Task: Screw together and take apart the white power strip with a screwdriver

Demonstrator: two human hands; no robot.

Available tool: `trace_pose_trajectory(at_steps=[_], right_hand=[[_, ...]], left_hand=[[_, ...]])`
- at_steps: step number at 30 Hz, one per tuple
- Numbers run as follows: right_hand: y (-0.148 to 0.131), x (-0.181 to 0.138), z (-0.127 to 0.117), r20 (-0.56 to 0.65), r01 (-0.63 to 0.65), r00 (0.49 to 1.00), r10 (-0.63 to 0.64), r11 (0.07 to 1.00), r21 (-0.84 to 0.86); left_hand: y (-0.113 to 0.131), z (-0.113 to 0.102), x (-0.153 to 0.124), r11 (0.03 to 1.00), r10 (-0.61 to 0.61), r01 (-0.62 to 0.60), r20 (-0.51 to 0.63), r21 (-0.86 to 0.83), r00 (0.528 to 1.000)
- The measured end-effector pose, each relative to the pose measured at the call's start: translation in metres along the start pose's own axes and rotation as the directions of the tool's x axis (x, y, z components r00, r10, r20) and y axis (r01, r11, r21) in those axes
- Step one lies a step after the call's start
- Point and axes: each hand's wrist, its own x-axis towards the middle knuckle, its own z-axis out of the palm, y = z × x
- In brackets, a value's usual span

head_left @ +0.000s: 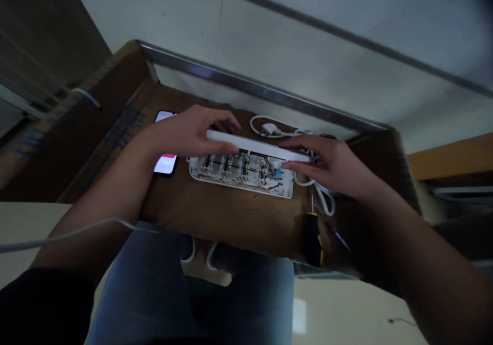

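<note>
Between my two hands I hold a long white power strip cover (258,146), tilted on edge. My left hand (204,132) pinches its left end, thumb along the near side. At the opposite end, my right hand (318,160) grips it with thumb and fingers. Just below lies the opened power strip base (239,175), its metal contacts and a small blue part exposed. The cover's far edge and the fingertips behind it are partly hidden. Several small screws (258,211) lie on the cardboard in front of the base.
A lit phone (165,166) rests by my left wrist. The white cord and plug (270,129) lie behind the strip. A black and yellow screwdriver (314,240) is at the front right, beside a reddish tool (337,234). Cardboard (185,206) covers the work surface.
</note>
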Motion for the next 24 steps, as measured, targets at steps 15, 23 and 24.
trace_pose_trajectory(at_steps=[15,23,24], right_hand=[[0.018,0.009,0.017,-0.290,0.031,0.953,-0.091,0.978,-0.204],[-0.033,-0.034,0.004,-0.541,-0.155,0.837,-0.087,0.909,-0.387],[-0.045,-0.050,0.010,-0.577,-0.207,0.815,-0.063,0.897,-0.390]], left_hand=[[-0.030,0.018,0.018,0.965,-0.027,-0.051,-0.290,-0.256,0.957],[-0.037,0.017,0.028,0.959,-0.071,-0.025,-0.327,-0.282,0.942],[-0.039,0.017,0.029,0.962,-0.091,-0.009,-0.354,-0.271,0.931]])
